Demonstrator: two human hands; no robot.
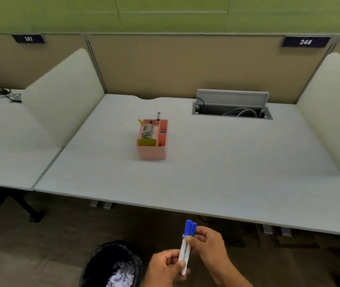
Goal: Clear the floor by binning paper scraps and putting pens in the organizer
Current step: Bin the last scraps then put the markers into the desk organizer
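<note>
A bundle of white markers with blue caps (pixel 187 243) stands upright in front of the desk's near edge. My left hand (pixel 165 268) pinches the bundle's lower end. My right hand (pixel 210 243) grips it just below the caps. A pink organizer (pixel 152 151) sits in the middle of the grey desk (pixel 227 172), holding a purple-capped marker, a yellow pen and other small items. A black waste bin (pixel 102 264) with white paper scraps (pixel 121 278) inside stands on the floor to the left of my hands.
An open cable hatch (pixel 232 111) with wires sits at the desk's back right. Pale side dividers (pixel 65 96) flank the desk. Black chair legs (pixel 26 208) stand on the carpet at the left, beneath the neighbouring desk.
</note>
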